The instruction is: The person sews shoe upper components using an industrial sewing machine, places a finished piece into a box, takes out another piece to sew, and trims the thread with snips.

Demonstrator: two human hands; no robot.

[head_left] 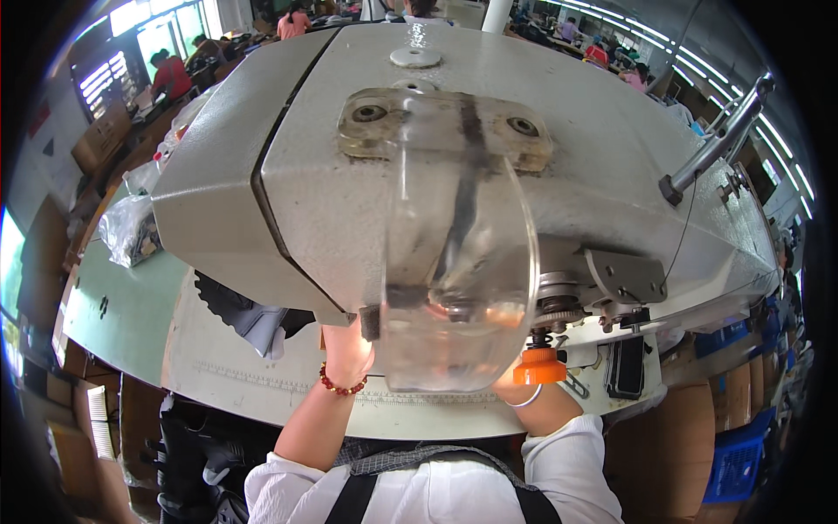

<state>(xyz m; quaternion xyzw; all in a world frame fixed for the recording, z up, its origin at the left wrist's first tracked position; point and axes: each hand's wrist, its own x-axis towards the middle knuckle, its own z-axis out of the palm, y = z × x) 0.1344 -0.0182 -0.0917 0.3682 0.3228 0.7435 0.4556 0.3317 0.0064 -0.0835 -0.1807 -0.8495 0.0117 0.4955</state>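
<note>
A large cream sewing machine head (323, 192) fills the middle and hides most of my hands. My left hand (347, 349) reaches under it, a red beaded bracelet (342, 384) on the wrist; its fingers are out of sight. Partly behind a clear plastic guard (458, 349) is my right hand (515, 384), close to an orange knob (539, 368); its fingers cannot be made out. A black and grey material piece (249, 316) with a notched edge lies on the table left of my left hand. Whatever my hands touch is hidden.
The pale worktable (419, 423) carries a ruler scale along its near edge. A black rectangular object (625, 368) lies at the right. Plastic bags (131, 229) sit at the left, dark pieces (196, 463) below the table, and a blue crate (738, 463) at lower right.
</note>
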